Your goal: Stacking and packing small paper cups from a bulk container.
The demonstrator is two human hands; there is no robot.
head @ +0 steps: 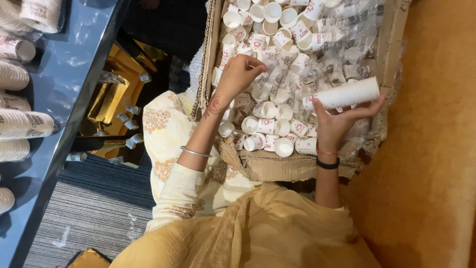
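Nearest the camera lay the folds of a mustard-yellow shawl (258, 233) and the cream, flower-printed sleeves of the person at work. Past these, a torn cardboard box (277, 166) stood open in front of the person, its near edge ragged and sagging. Both hands were inside it.

The right hand (337, 121), with a black band and a thin orange thread at the wrist, was near the box's right side. Its fingers were closed around the near end of a nested stack of white paper cups (347, 94), which lay sideways and pointed toward the right wall of the box.

The left hand (240, 74), a silver bangle on the forearm, was further in, toward the box's left edge. Its fingertips were pinched together on something among the cups and clear wrapping there; what exactly it gripped I could not tell.

Loose paper cups (270, 126), white with red print, filled the box in a jumble, thickest along the near edge and the far left corner. Crumpled clear plastic wrap (342, 49) lay over the far right part.

Off to the left stood a dark glossy table (64, 99), with more sleeves of stacked cups (22, 124) lying along its left edge.
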